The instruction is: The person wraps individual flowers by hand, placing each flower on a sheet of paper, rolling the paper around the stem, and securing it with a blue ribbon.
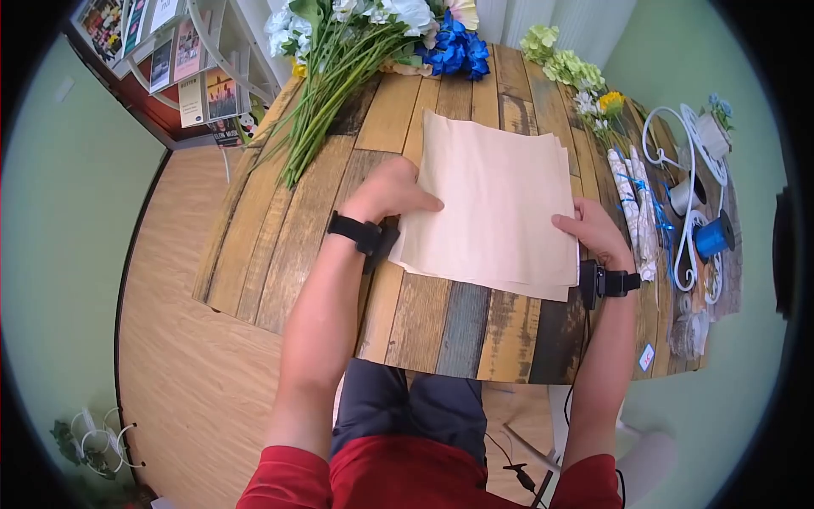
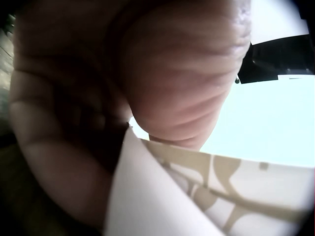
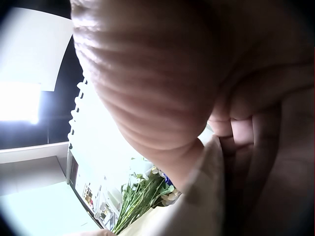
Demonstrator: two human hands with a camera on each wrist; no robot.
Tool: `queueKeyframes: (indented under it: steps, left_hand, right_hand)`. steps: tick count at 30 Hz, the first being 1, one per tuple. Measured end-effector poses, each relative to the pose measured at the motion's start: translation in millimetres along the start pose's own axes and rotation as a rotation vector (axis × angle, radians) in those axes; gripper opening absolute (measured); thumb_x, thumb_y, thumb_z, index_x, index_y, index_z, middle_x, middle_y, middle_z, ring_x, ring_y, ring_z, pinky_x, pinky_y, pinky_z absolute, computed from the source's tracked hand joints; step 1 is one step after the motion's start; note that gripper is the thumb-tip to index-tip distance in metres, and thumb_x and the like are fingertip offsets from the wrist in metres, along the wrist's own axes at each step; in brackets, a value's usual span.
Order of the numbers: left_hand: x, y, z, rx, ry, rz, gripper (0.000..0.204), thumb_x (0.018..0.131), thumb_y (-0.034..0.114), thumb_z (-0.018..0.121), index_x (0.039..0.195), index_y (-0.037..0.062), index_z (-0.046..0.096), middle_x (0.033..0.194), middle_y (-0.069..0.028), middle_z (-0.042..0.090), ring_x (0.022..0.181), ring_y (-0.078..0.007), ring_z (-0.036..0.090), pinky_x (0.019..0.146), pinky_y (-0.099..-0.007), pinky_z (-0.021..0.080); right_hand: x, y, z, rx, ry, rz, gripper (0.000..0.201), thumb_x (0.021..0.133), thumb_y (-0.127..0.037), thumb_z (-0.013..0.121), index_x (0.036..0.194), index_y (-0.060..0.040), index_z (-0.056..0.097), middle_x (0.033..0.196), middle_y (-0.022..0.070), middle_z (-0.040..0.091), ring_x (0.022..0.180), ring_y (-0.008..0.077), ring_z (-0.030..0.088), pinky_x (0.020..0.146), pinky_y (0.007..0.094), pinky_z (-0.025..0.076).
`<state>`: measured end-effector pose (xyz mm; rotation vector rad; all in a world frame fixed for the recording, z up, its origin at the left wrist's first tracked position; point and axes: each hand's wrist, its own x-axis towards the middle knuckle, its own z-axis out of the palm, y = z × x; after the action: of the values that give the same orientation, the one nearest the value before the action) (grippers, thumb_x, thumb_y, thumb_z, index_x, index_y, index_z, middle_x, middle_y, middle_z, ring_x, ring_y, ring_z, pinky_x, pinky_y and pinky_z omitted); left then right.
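A small stack of plain tan paper sheets (image 1: pixel 496 204) lies spread between my hands over the wooden table. At its left edge my left hand (image 1: pixel 393 188) pinches the sheets, thumb on top and fingers curled underneath. My right hand (image 1: pixel 599 231) grips the opposite edge the same way, thumb lying over the paper. The left wrist view shows a face of the paper (image 2: pixel 256 191) printed with a tan and white pattern, and a white corner going into the palm. Close to the right palm, a paper edge (image 3: pixel 199 194) runs between thumb and curled fingers.
Long-stemmed flowers (image 1: pixel 331 102) lie at the table's back left, with blue blooms (image 1: pixel 455 51) beside them. To the right are wrapped bundles (image 1: pixel 636 208), a blue ribbon spool (image 1: pixel 714 236) and a white scrolled metal stand (image 1: pixel 685 199). The table's front edge (image 1: pixel 424 369) is near my lap.
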<state>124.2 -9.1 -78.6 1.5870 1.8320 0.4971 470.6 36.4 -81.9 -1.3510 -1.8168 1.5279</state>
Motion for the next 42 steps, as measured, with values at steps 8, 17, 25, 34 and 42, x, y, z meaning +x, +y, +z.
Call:
queueKeyframes:
  steps: [8,17,25,34,42]
  left_hand:
    - [-4.8,8.8,-4.6,0.108,0.015,0.008,0.050,0.064,0.036,0.082,0.084,-0.0083,0.069,0.082,-0.0234,0.069,0.076,-0.0309,0.069,0.070,-0.0373,0.054]
    - [30.9,-26.9,-100.1,0.309,1.026,0.076,0.048,0.082,0.036,0.071,0.116,0.0041,0.060,0.099,-0.0148,0.069,0.092,-0.0331,0.066,0.080,-0.0428,0.051]
    - [43.3,-65.8,-121.5,0.439,0.810,-0.227,0.029,0.081,0.033,0.071,0.101,0.0125,0.071,0.097,-0.0151,0.071,0.096,-0.0346,0.067,0.082,-0.0440,0.051]
    - [41.4,-68.4,-122.8,0.376,0.986,-0.117,0.021,0.089,0.026,0.061,0.097,0.0069,0.067,0.096,-0.0168,0.070,0.092,-0.0376,0.066,0.079,-0.0473,0.050]
    - [40.2,-41.3,-153.1,0.154,1.194,0.293,0.021,0.096,0.019,0.057,0.100,-0.0013,0.061,0.088,-0.0190,0.066,0.081,-0.0363,0.064,0.074,-0.0449,0.048]
  right_hand:
    - [0.5,4.6,1.7,-0.002,0.027,-0.033,0.032,0.088,-0.015,0.066,0.112,0.0051,0.062,0.098,0.0051,0.068,0.083,0.0097,0.062,0.075,0.0275,0.051]
    - [3.2,9.9,0.0,0.053,0.011,-0.047,0.032,0.086,-0.013,0.067,0.111,0.0061,0.062,0.097,0.0066,0.068,0.083,0.0110,0.063,0.075,0.0275,0.051]
    - [4.4,12.9,-1.1,0.098,-0.012,-0.091,0.032,0.085,-0.008,0.066,0.112,0.0091,0.062,0.099,0.0085,0.069,0.086,0.0122,0.065,0.078,0.0275,0.051]
    - [6.7,21.6,-2.2,0.170,-0.042,-0.132,0.033,0.084,-0.009,0.067,0.112,0.0077,0.062,0.100,0.0069,0.068,0.085,0.0111,0.064,0.078,0.0267,0.051]
    - [6.9,22.2,-4.5,0.050,0.028,-0.044,0.029,0.079,-0.008,0.070,0.102,0.0088,0.066,0.089,0.0065,0.069,0.077,0.0124,0.064,0.069,0.0281,0.051]
